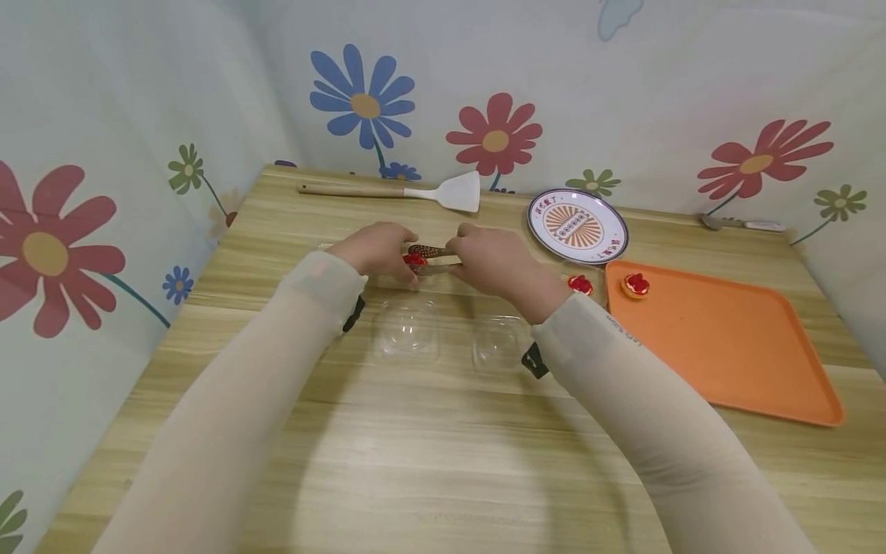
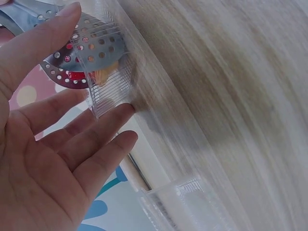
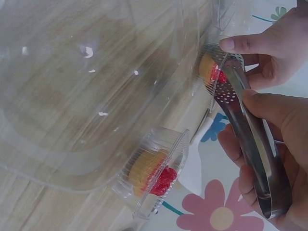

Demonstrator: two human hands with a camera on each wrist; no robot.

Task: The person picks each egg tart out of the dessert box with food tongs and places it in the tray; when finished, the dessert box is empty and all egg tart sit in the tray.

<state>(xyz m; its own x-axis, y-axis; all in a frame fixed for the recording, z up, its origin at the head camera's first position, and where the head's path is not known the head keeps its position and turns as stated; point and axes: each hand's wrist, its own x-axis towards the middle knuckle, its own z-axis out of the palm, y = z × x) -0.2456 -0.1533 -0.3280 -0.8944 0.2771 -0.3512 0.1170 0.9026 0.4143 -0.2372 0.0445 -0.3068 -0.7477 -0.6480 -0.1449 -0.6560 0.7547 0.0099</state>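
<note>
Strawberry tart (image 3: pixel 206 68) sat between the perforated heads of tongs (image 3: pixel 250 149), apparently inside a clear box (image 2: pixel 111 92), so its placing looked under way and its release not yet done. The left hand (image 1: pixel 377 248), fingers loosely spread, touched that box; the right hand (image 1: pixel 493 258) pinched the tongs. Rightward, one boxed tart (image 3: pixel 149 177) seemed finished, and the tart on the orange tray (image 1: pixel 635 285) probably remained. The right sleeve (image 1: pixel 588 331) partly hid a tart beside that tray (image 1: pixel 580 285); whether it was the boxed one could not be told.
</note>
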